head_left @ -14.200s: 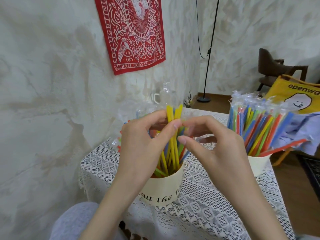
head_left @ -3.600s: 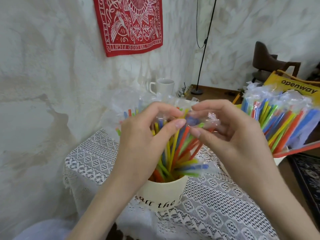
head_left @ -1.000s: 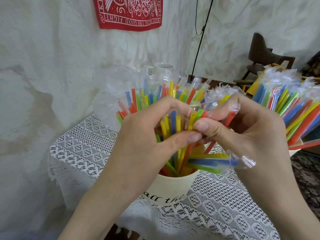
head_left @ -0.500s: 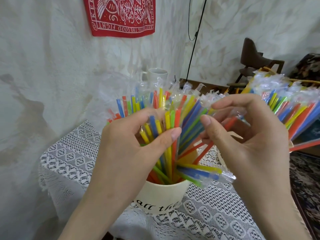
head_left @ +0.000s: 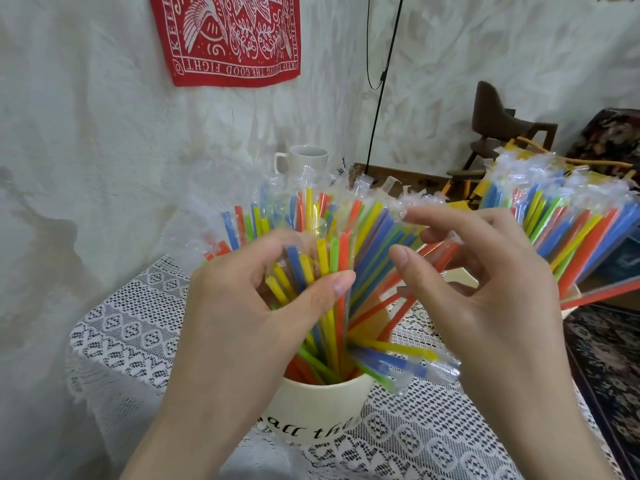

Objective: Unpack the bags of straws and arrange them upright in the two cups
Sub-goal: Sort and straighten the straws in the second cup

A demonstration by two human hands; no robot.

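A cream cup with black lettering (head_left: 311,405) stands on the lace-covered table, packed with coloured straws (head_left: 329,327), many still in clear wrappers that fan out at the top. My left hand (head_left: 242,306) grips a bunch of yellow, blue and orange straws between thumb and fingers. My right hand (head_left: 485,289) is curled round a bundle of blue, green and red straws, its index fingertip on the crinkled wrapper tops. One wrapped bundle (head_left: 398,365) leans out low over the cup's right rim. The second cup (head_left: 462,276) is mostly hidden behind my right hand, and wrapped straws (head_left: 571,230) stand in it.
A white mug (head_left: 308,161) stands at the table's back by the wall. The lace tablecloth (head_left: 131,341) drops off at the left edge. A dark chair (head_left: 502,123), a lamp pole (head_left: 381,84) and a patterned rug (head_left: 606,358) lie beyond to the right.
Over the last second my hands have drawn slightly apart and the straw tops have fanned out wider. My right thumb has left my left thumb. The view has come closer and lower.
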